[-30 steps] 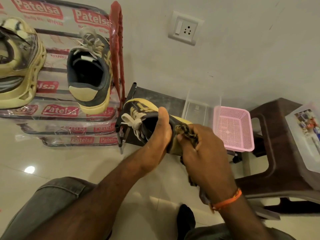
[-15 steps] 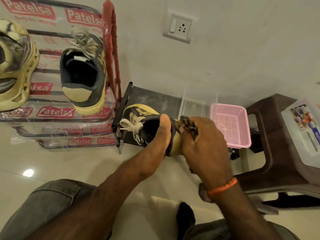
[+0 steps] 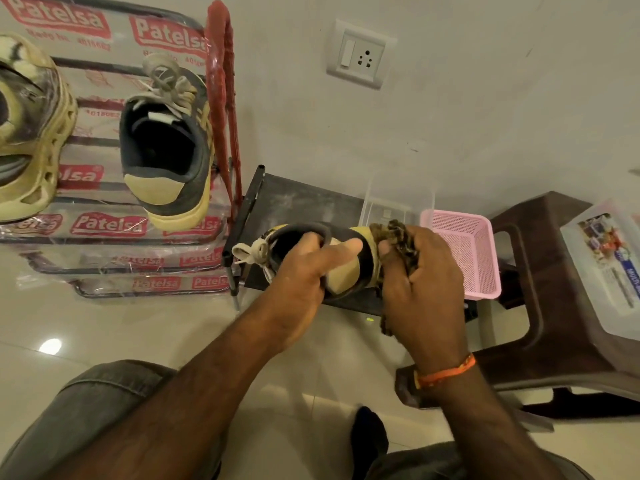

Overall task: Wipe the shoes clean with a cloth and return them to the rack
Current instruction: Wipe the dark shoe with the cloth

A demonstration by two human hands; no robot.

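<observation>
"Patelsa" repeats in white on red labels across the clear plastic wrap (image 3: 104, 223) covering the shoe rack (image 3: 221, 109). Smaller digits sit under the top labels, partly legible as "4018…", rest too blurry. The printed label on the clear lidded box (image 3: 602, 268) at right can't be read.

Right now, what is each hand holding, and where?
Left hand grips the dark sneaker at its heel collar; right hand clutches a bunched patterned cloth against the heel.
</observation>
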